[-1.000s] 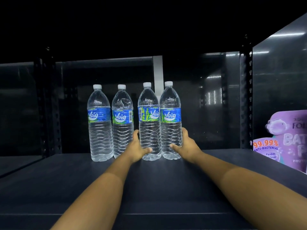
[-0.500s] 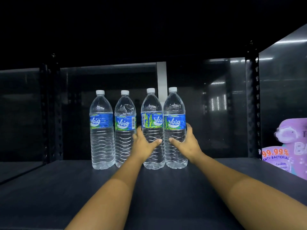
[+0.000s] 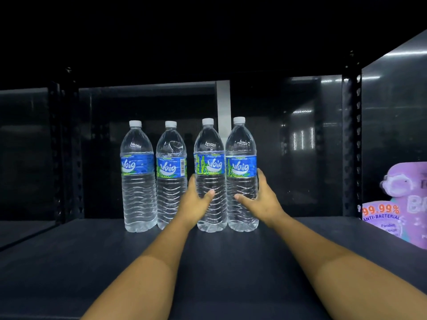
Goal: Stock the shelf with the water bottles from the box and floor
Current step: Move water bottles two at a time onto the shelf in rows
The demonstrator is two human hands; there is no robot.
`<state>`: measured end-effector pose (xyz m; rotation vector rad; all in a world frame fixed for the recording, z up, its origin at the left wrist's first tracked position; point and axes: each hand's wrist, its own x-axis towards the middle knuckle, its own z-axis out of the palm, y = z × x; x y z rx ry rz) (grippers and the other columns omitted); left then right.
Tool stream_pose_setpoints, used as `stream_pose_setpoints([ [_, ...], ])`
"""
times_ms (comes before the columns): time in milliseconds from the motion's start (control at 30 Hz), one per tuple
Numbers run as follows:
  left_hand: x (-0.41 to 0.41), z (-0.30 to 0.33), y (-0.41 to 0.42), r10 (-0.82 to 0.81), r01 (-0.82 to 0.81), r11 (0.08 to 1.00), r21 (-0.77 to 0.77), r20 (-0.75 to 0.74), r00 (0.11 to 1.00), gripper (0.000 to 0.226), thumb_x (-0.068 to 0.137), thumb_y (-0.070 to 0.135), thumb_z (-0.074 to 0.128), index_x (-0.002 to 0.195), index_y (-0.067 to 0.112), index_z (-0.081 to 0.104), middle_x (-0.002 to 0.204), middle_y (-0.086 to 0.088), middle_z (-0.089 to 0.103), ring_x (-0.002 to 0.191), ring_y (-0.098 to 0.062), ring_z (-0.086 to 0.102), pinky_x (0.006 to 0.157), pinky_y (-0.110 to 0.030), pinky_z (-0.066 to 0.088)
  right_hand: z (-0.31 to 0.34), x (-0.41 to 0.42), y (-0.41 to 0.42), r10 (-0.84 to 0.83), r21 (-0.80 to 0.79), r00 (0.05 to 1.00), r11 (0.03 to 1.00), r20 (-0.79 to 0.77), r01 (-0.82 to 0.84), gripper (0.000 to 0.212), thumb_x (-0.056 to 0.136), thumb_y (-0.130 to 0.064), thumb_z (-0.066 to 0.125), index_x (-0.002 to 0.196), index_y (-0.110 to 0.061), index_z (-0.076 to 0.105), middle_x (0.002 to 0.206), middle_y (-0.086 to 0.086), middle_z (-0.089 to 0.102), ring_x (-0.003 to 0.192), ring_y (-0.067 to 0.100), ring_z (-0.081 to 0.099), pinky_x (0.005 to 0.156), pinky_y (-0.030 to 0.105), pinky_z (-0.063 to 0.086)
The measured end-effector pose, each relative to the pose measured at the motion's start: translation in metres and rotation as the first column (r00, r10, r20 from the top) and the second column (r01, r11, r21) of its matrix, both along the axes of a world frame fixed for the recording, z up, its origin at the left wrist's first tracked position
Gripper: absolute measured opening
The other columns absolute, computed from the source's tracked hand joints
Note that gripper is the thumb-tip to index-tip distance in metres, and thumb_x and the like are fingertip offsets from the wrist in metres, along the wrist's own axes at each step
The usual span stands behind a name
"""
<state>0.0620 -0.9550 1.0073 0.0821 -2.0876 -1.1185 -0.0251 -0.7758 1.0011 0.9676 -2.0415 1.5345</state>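
Nearest the camera, two bare forearms reach in from about 6 o'clock across the dark shelf [image 3: 69, 262], converging toward the row of bottles at the middle of the view. The left hand [image 3: 196, 202] wraps the third bottle [image 3: 210, 176] from its left side, thumb lying across the ribbed front and the fingers curled round behind, out of sight. The right hand [image 3: 261, 199] mirrors it on the fourth bottle [image 3: 241, 174], thumb on the front, fingertips showing at the right edge just under the label. Both grips sit low on the ribbed body, below the label, which likely gives the firmest purchase on thin plastic and keeps the tall bottles from tipping while they are set or nudged into line.

All four bottles stand upright on the shelf, toward its back, at roughly 12 o'clock from the hands. The two held ones touch each other side by side; whether their bases rest fully on the shelf cannot be told for sure (they look level with the rest). The first bottle [image 3: 138, 179] and the second bottle [image 3: 171, 176], at 9 o'clock of the left hand, stand free and nearly touching.

Each bottle is clear and full, with a white cap, wavy ribs and a blue-and-green "Vaig" label facing mostly forward.

At 3 o'clock, well apart, a purple package [image 3: 397, 204] marked "anti-bacterial" sits at the shelf's right edge. Behind everything are glossy dark panels and perforated uprights [image 3: 351, 139].
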Motion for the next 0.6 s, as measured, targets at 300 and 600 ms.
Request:
stream_pose_setpoints([
  [300, -0.003, 0.000, 0.012, 0.189, -0.186, 0.970, -0.155, 0.003, 0.982, 0.106, 0.079, 0.036, 0.078, 0.154, 0.012, 0.006, 0.158, -0.014, 0.015, 0.145, -0.030, 0.021, 0.115, -0.040, 0.024, -0.001, -0.001, 0.002, -0.057, 0.034, 0.997, 0.998, -0.047, 0.058, 0.103, 0.076, -0.032, 0.080, 0.151, -0.031, 0.010, 0.140, 0.002, 0.039, 0.113, 0.003, 0.033, 0.097, 0.025, 0.030],
  [600, 0.000, -0.004, 0.009, 0.157, -0.154, 0.974, -0.166, 0.005, 0.988, 0.110, 0.077, 0.040, 0.078, 0.154, 0.015, 0.003, 0.160, -0.009, 0.014, 0.146, -0.026, 0.020, 0.114, -0.038, 0.024, -0.001, -0.001, 0.003, -0.062, 0.040, 0.996, 0.997, -0.058, 0.064, 0.097, 0.077, -0.031, 0.078, 0.150, -0.035, 0.014, 0.131, -0.007, 0.057, 0.122, 0.014, 0.051, 0.102, 0.031, 0.040],
])
